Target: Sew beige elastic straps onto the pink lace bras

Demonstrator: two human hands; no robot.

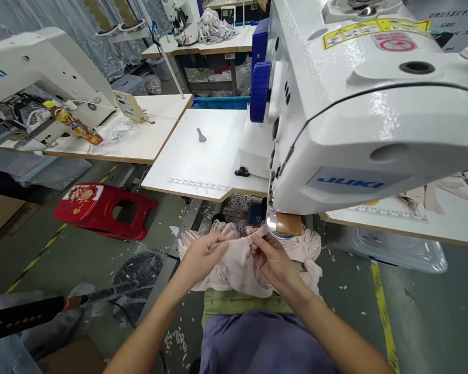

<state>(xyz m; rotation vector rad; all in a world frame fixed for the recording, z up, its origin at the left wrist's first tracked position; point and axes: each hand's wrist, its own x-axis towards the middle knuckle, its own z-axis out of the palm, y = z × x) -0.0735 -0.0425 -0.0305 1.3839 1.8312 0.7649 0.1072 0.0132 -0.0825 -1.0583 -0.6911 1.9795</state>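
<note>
Both hands meet at lower centre: left hand (200, 255) and right hand (271, 257) each pinch a thin strap (242, 239) of the pale pink lace garment (239, 267), directly below a white sewing machine (359, 104) filling the upper right.

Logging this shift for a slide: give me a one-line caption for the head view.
Both hands, left hand and right hand, hold pale pink lace fabric below a white sewing machine.
</note>
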